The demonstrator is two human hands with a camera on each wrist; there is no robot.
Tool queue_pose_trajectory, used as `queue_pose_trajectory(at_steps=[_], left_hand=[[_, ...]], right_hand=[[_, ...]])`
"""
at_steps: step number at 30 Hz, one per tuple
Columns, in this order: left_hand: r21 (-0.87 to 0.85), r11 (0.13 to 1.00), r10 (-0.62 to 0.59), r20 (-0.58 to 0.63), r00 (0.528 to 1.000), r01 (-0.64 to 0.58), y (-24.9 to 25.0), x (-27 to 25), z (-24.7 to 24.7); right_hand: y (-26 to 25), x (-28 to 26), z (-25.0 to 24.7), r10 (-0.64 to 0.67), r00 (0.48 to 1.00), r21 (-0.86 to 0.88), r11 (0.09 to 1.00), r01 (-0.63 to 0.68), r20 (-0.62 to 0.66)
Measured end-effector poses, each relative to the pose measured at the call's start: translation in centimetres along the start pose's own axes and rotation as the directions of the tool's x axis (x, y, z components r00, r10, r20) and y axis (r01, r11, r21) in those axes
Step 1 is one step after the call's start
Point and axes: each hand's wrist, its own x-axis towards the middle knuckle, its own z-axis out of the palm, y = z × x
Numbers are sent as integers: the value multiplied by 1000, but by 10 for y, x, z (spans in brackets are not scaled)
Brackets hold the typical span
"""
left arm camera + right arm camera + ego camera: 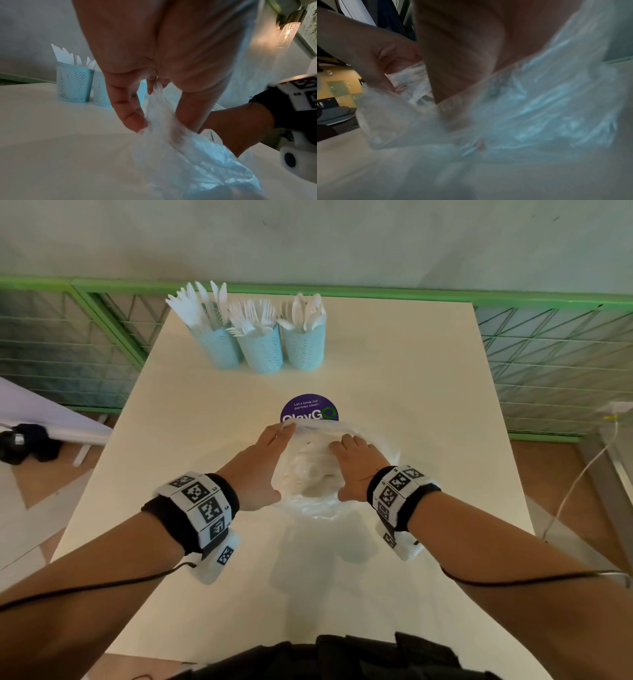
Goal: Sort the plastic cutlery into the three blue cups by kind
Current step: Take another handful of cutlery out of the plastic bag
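Bright even head view, curved edges, dim wrist views, right wrist motion-blurred, lamp glare

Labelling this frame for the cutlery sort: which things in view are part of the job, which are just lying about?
Job:
three blue cups holding white cutlery
clear plastic bag
left hand pinching bag rim
right hand in the bag mouth

Lying about:
purple round sticker
white table
green mesh fence
white cable
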Motion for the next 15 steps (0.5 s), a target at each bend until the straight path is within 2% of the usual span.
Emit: queue_pose_trajectory(at_steps=[8,15], left_hand=[[-23,999,-36,5,999,36,-16,-2,-1],[-35,999,-39,-12,999,39,-22,0,-14]], right_hand=[[-6,5,-1,-76,997,-27,997,76,-5],[-4,8,-11,-101,993,112,989,94,66]])
